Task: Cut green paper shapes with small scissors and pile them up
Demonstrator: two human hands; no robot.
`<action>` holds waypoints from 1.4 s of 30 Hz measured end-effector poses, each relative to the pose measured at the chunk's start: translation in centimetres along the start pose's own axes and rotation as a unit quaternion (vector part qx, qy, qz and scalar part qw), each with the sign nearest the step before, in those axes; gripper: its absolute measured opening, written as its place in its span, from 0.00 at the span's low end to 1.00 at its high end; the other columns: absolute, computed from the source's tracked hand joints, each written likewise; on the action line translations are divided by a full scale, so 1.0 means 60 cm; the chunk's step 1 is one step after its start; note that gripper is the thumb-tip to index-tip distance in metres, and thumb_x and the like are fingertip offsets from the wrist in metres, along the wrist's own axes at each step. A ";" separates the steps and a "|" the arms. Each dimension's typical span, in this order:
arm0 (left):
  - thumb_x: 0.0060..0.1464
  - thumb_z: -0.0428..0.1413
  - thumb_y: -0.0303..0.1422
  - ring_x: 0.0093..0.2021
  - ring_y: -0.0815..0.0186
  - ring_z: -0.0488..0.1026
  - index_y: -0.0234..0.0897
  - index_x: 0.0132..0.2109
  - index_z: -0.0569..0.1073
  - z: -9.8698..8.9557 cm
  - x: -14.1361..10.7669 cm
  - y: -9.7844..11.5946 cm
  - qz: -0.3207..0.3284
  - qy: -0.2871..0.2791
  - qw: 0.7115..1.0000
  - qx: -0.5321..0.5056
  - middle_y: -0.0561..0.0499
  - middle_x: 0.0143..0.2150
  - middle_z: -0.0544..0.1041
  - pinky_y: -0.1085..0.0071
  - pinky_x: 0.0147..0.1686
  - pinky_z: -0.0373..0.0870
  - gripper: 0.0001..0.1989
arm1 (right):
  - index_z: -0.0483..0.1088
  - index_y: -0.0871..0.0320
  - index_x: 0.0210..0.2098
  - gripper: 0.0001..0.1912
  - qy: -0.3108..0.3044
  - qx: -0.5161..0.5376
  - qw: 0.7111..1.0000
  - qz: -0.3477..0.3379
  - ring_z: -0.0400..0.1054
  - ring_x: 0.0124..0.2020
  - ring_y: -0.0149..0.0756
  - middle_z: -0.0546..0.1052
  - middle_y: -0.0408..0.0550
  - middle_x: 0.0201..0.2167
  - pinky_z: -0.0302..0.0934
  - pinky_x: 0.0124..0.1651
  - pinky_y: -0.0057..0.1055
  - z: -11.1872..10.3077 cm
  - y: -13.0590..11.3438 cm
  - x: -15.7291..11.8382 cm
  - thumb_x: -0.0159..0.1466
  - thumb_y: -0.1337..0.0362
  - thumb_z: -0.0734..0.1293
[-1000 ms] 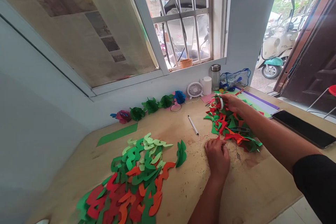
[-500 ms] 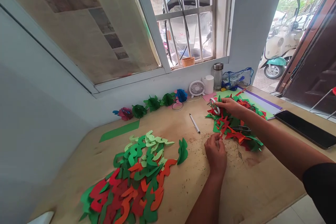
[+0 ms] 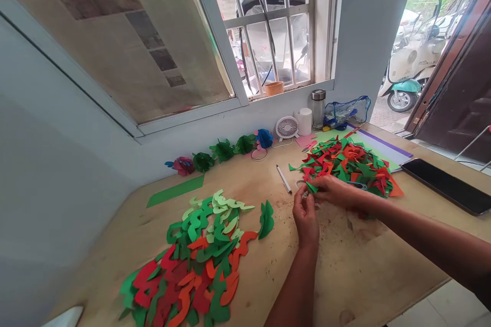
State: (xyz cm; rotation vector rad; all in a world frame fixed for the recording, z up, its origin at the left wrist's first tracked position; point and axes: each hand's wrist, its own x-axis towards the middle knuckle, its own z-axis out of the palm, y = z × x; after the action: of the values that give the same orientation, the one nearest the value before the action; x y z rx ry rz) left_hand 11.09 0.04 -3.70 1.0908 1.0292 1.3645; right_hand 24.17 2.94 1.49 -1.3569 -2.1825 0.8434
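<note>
My two hands meet at the near left edge of a heap of red, orange and green paper scraps [image 3: 345, 158]. My left hand [image 3: 307, 219] is closed, its fingertips pinched at a thin pale ring, a roll of tape [image 3: 299, 183], mostly hidden by the fingers. My right hand [image 3: 333, 189] reaches in from the right, its fingertips closed on a small green paper scrap [image 3: 312, 187] beside the tape. A pair of scissors [image 3: 358, 185] lies partly covered among the scraps, just past my right hand.
A pile of wavy cut paper pieces [image 3: 199, 260] covers the left of the table, with a folded green paper shape [image 3: 266, 219] beside it. A white pen [image 3: 284, 179] lies mid-table. Behind stand a small fan [image 3: 287, 127] and a glass bottle [image 3: 318, 109]; a phone [image 3: 447, 186] lies right.
My right hand has come down and left from above the scraps to my left hand, bringing the tape roll. A green scrap now shows between the hands, and the heap is more fully in view.
</note>
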 end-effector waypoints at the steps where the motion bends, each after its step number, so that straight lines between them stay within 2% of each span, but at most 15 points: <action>1: 0.54 0.53 0.41 0.40 0.65 0.75 0.35 0.51 0.71 0.000 0.000 -0.001 0.000 0.004 1.000 0.006 0.42 0.50 0.74 0.75 0.31 0.70 0.21 | 0.64 0.60 0.23 0.13 -0.005 0.004 1.000 0.007 0.55 0.22 0.27 0.64 0.40 0.19 0.48 0.26 0.24 -0.001 0.001 0.000 0.59 0.58 0.61; 5: 0.52 0.54 0.39 0.41 0.64 0.74 0.33 0.45 0.75 0.000 -0.001 -0.001 0.000 0.025 1.000 0.005 0.42 0.46 0.76 0.74 0.31 0.69 0.17 | 0.61 0.59 0.21 0.19 -0.003 -0.002 1.000 0.027 0.53 0.22 0.27 0.61 0.39 0.19 0.48 0.26 0.24 -0.031 0.020 0.007 0.61 0.53 0.59; 7: 0.51 0.54 0.38 0.36 0.65 0.74 0.32 0.41 0.76 0.001 -0.003 -0.001 -0.005 0.030 0.999 0.008 0.44 0.39 0.77 0.74 0.30 0.68 0.15 | 0.61 0.59 0.21 0.20 0.033 -0.057 0.997 0.038 0.54 0.22 0.27 0.61 0.40 0.19 0.48 0.26 0.25 -0.062 0.037 0.015 0.61 0.51 0.58; 8: 0.50 0.54 0.37 0.35 0.66 0.74 0.32 0.39 0.76 0.002 -0.003 0.000 -0.006 0.035 0.999 0.009 0.45 0.36 0.77 0.73 0.30 0.68 0.14 | 0.62 0.59 0.21 0.20 0.066 -0.103 0.990 0.064 0.55 0.22 0.28 0.62 0.40 0.19 0.47 0.26 0.26 -0.081 0.046 0.019 0.62 0.51 0.58; 10: 0.49 0.55 0.35 0.32 0.67 0.73 0.32 0.36 0.75 0.004 -0.004 0.000 -0.007 0.046 0.999 0.007 0.47 0.31 0.76 0.74 0.30 0.68 0.11 | 0.66 0.58 0.23 0.17 0.108 -0.208 0.963 0.135 0.59 0.24 0.31 0.67 0.43 0.20 0.49 0.28 0.27 -0.119 0.062 0.029 0.61 0.54 0.59; 12: 0.48 0.54 0.34 0.30 0.68 0.72 0.32 0.35 0.74 0.006 -0.005 -0.001 -0.008 0.052 0.999 -0.002 0.49 0.30 0.75 0.74 0.30 0.67 0.09 | 0.71 0.57 0.27 0.13 0.086 -0.321 0.922 0.198 0.65 0.28 0.37 0.74 0.49 0.26 0.52 0.31 0.31 -0.152 0.071 0.041 0.59 0.56 0.61; 15: 0.48 0.53 0.32 0.30 0.68 0.72 0.33 0.35 0.73 0.010 -0.006 -0.001 -0.008 0.046 0.999 -0.024 0.50 0.29 0.74 0.74 0.31 0.67 0.08 | 0.74 0.56 0.35 0.14 0.081 -0.415 0.882 0.208 0.69 0.38 0.46 0.77 0.56 0.38 0.55 0.37 0.35 -0.175 0.071 0.065 0.57 0.54 0.63; 19: 0.48 0.53 0.31 0.32 0.67 0.71 0.33 0.34 0.73 0.013 -0.008 0.002 -0.005 0.037 0.999 -0.031 0.49 0.30 0.74 0.72 0.34 0.67 0.07 | 0.73 0.54 0.46 0.19 0.108 -0.414 0.884 0.188 0.68 0.45 0.48 0.76 0.56 0.46 0.56 0.42 0.38 -0.166 0.068 0.122 0.61 0.54 0.59; 23: 0.50 0.52 0.30 0.32 0.66 0.70 0.33 0.35 0.72 0.014 -0.010 0.007 -0.008 0.036 0.999 -0.017 0.48 0.31 0.73 0.72 0.35 0.66 0.07 | 0.75 0.54 0.42 0.16 0.056 -0.403 0.888 0.214 0.68 0.48 0.49 0.77 0.55 0.46 0.56 0.45 0.42 -0.147 0.091 0.183 0.62 0.59 0.59; 26: 0.50 0.51 0.29 0.33 0.66 0.70 0.33 0.35 0.72 0.015 -0.012 0.009 -0.013 0.034 0.999 -0.006 0.48 0.32 0.73 0.72 0.35 0.65 0.07 | 0.76 0.60 0.41 0.15 0.055 -0.408 0.877 0.248 0.67 0.49 0.55 0.76 0.62 0.46 0.56 0.46 0.47 -0.145 0.120 0.210 0.60 0.64 0.60; 28: 0.51 0.50 0.29 0.32 0.67 0.69 0.33 0.36 0.72 0.015 -0.014 0.009 -0.014 0.032 0.999 0.002 0.48 0.32 0.73 0.73 0.34 0.65 0.07 | 0.73 0.61 0.46 0.18 0.060 -0.409 0.869 0.272 0.67 0.49 0.57 0.75 0.66 0.47 0.56 0.46 0.49 -0.146 0.139 0.220 0.59 0.66 0.61; 32: 0.52 0.49 0.29 0.32 0.67 0.68 0.33 0.36 0.72 0.014 -0.016 0.012 -0.017 0.022 0.999 0.017 0.48 0.32 0.72 0.73 0.34 0.64 0.08 | 0.71 0.59 0.50 0.22 0.043 -0.408 0.863 0.296 0.68 0.48 0.54 0.74 0.64 0.49 0.59 0.44 0.47 -0.146 0.164 0.232 0.56 0.69 0.62; 36: 0.52 0.49 0.28 0.32 0.67 0.68 0.33 0.36 0.72 0.014 -0.015 0.015 -0.017 0.018 1.000 0.018 0.48 0.32 0.71 0.72 0.34 0.64 0.08 | 0.71 0.56 0.49 0.21 0.017 -0.421 0.860 0.287 0.69 0.46 0.52 0.74 0.61 0.49 0.59 0.41 0.43 -0.140 0.173 0.239 0.56 0.69 0.62; 42: 0.52 0.49 0.26 0.33 0.66 0.68 0.33 0.36 0.72 0.017 -0.015 0.012 -0.009 0.025 0.999 0.022 0.47 0.33 0.72 0.72 0.35 0.64 0.08 | 0.74 0.59 0.40 0.14 -0.019 -0.456 0.862 0.220 0.69 0.45 0.52 0.76 0.63 0.43 0.54 0.46 0.48 -0.141 0.164 0.245 0.56 0.70 0.63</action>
State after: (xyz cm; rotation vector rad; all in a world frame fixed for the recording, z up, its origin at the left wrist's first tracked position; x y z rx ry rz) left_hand 11.97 -0.92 -2.86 1.0820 1.1071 1.3659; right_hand 29.61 21.76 1.44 -2.3449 -2.4296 -0.1373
